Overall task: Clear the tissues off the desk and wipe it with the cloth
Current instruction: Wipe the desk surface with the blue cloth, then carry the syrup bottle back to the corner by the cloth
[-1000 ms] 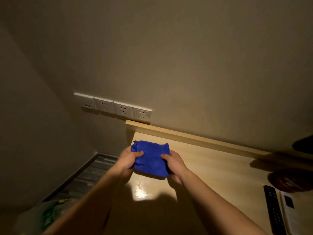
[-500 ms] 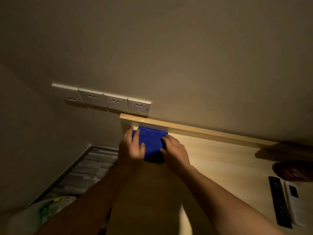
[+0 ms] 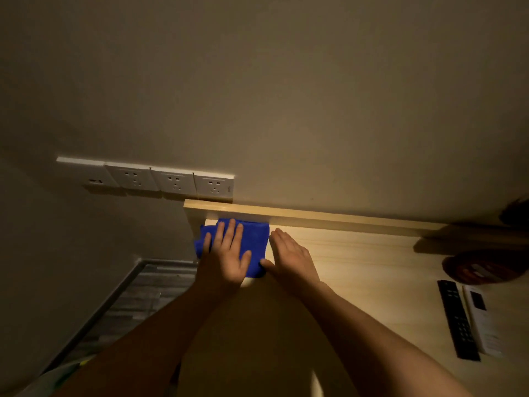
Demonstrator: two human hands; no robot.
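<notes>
A folded blue cloth (image 3: 254,239) lies flat on the far left corner of the light wooden desk (image 3: 357,267), against its raised back ledge. My left hand (image 3: 226,256) rests palm down on the cloth with fingers spread. Beside it, my right hand (image 3: 289,256) lies flat on the desk, its thumb touching the cloth's right edge. No tissues show on the desk.
A black remote (image 3: 458,319) and a white remote (image 3: 483,322) lie at the desk's right, behind them a dark round object (image 3: 483,266). Wall sockets (image 3: 171,181) sit above the desk's left end. Below left are tiled floor and a pale bag (image 3: 57,376).
Both hands carried the cloth from above the desk down into the far left corner. The left hand now lies flat on it and the right hand has slid off to its right side.
</notes>
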